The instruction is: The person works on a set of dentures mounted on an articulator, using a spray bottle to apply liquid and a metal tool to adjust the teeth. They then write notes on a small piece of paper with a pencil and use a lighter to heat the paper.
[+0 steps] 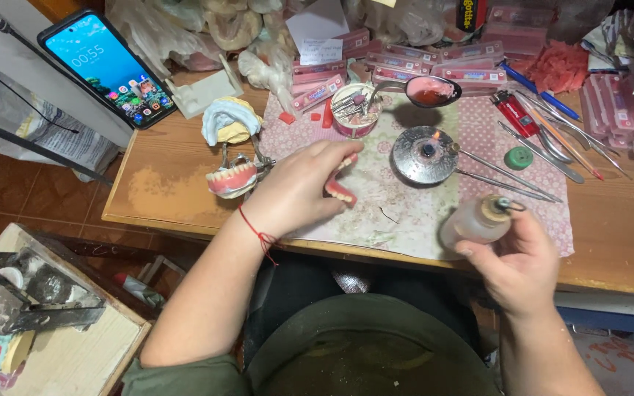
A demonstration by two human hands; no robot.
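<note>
- The left hand (295,192) reaches in from the 7 o'clock corner, forearm slanting up across the desk (163,198) edge, a red thread tied round the wrist.
- Its fingers are curled shut round a pink wax denture (341,187), thumb and fingertips pinching it so the row of white teeth faces down toward 5 o'clock; the piece is held just over the floral cloth (405,213), near the middle of the frame.
- The right hand (519,264) comes up from 5 o'clock, wrist bent, back of the hand to the camera.
- It grips a small cloudy plastic bottle (475,221) with a wooden stopper and wire loop, tilted on its side, neck pointing to 2 o'clock.
- At 12 o'clock of the bottle stands a round metal burner (425,154) with thin metal tools laid across its right side.
- At 9 o'clock of the left hand sits a metal articulator with a second set of teeth (232,178), a plaster cast (229,121) just behind it.
- Further toward 12 o'clock: a small tub of instruments (355,110) and a spoon holding red wax (431,92).
- A phone (108,66) leans at 10 o'clock, screen lit.
</note>
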